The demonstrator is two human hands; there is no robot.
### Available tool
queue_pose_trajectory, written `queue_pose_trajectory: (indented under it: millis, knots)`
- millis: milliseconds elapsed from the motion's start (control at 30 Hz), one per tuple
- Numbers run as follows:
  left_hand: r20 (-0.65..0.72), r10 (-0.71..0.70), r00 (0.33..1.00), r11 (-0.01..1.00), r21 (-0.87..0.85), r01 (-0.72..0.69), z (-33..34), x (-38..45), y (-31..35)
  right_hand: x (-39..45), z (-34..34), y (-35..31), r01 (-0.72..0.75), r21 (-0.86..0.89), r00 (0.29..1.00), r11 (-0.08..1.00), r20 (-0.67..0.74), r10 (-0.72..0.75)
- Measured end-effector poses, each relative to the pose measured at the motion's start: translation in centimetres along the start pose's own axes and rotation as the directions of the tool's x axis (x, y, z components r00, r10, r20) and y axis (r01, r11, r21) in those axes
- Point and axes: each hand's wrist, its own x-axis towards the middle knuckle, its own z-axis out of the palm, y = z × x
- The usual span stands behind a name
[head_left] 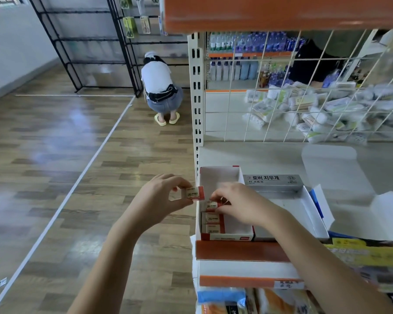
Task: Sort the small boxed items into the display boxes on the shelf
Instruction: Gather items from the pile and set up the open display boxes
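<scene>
My left hand (166,198) pinches a small white-and-red boxed eraser (194,193) marked 2B, just left of the shelf's edge. My right hand (238,203) reaches into the white-and-red display box (220,173) on the shelf and pinches another small boxed eraser (211,206) at the top of a row. Two more erasers (211,224) lie below it along the box's left wall. A grey display box (290,205) with a printed lid stands right beside it, partly hidden by my right forearm.
A white shelf board (270,155) runs behind the boxes, backed by a wire grid (304,87) with packets piled behind it. An orange shelf (281,12) hangs overhead. A person (160,87) crouches on the wooden floor beyond. Packaged goods (247,300) sit on the lower shelf.
</scene>
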Motion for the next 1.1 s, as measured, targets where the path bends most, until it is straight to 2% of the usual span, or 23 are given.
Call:
queue_pose_trajectory:
  millis: [267,400,500,567,733,1100]
  knots:
    - [0.024,0.04,0.999,0.998,0.052,-0.041,0.6,1.1,0.5,-0.4,-0.2,-0.2,0.009,-0.062,0.999,0.998,-0.036,-0.012]
    - [0.086,0.079,0.993,0.983,0.157,-0.092,0.7,2.5,1.7,-1.5,-1.7,0.7,-0.029,-0.043,0.978,0.999,-0.206,0.02]
    - [0.151,0.093,0.984,0.955,0.266,-0.131,1.3,3.8,2.9,-2.2,-2.3,1.7,-0.119,-0.028,0.926,0.993,-0.363,0.101]
    - [0.176,0.093,0.98,0.938,0.314,-0.146,1.8,4.5,3.6,-2.6,-2.3,2.3,-0.185,-0.01,0.893,0.983,-0.418,0.164]
    - [0.229,0.073,0.971,0.911,0.38,-0.159,2.5,5.4,3.9,-3.4,-1.7,2.9,-0.291,-0.015,0.893,0.956,-0.362,0.267]
    - [0.36,-0.011,0.933,0.936,0.333,-0.117,2.4,5.8,2.4,-3.4,-0.9,2.6,-0.319,0.01,0.889,0.948,-0.343,0.303]
